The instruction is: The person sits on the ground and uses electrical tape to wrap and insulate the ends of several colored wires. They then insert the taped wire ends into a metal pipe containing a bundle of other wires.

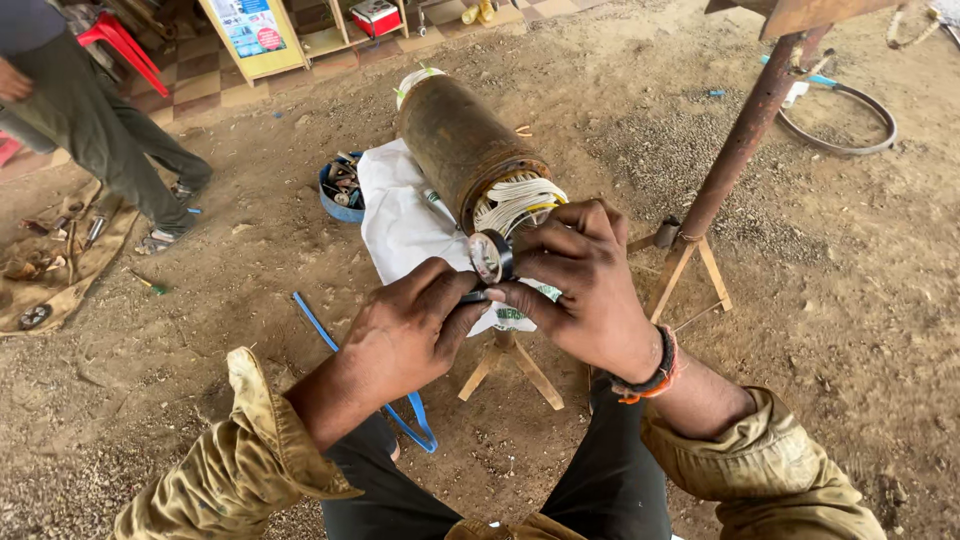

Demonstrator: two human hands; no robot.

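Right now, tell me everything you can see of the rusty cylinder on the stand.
The rusty cylinder is a brown, corroded metal tube lying on its side on a white cloth over a small wooden stand. Its near open end shows bundles of white wire windings with some yellow strands. A white band rings the far end. The right hand rests at the near end against the windings, pinching a small roll of black tape with the left hand.
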